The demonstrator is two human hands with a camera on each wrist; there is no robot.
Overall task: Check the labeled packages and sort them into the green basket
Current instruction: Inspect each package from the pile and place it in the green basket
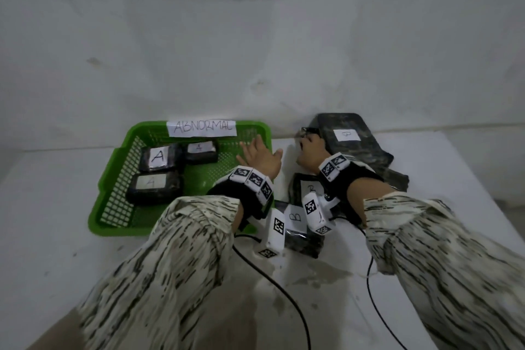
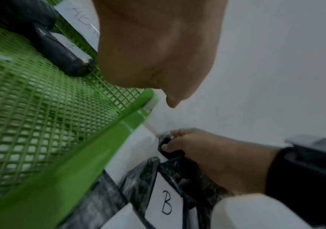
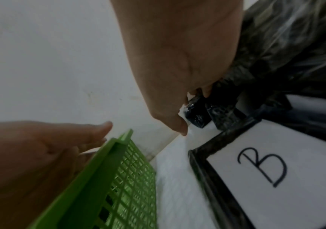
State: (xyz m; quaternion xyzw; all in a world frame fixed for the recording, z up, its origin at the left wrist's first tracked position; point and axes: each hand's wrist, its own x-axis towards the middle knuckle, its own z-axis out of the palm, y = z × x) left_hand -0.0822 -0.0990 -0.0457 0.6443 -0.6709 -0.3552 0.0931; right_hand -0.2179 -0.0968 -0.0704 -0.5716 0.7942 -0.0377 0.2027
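Note:
The green basket (image 1: 113, 202) with an ABNORMAL sign (image 1: 201, 128) holds three black packages marked A (image 1: 157, 158). My left hand (image 1: 257, 150) hovers open over the basket's right rim (image 2: 91, 178), fingers straight and holding nothing. My right hand (image 1: 308, 140) is by the wall, its fingers curled round a small black wrapped package (image 3: 197, 111), whose label is hidden. A large black package marked B (image 1: 348, 136) lies just right of it. Two more B packages (image 1: 295, 217) lie under my wrists; one B label (image 3: 266, 167) shows in the right wrist view.
A white wall (image 1: 255, 37) rises directly behind the basket and the packages. The white table (image 1: 56, 250) stretches left and forward of the basket. Black cables (image 1: 278, 287) run from my wrist cameras across the table's front.

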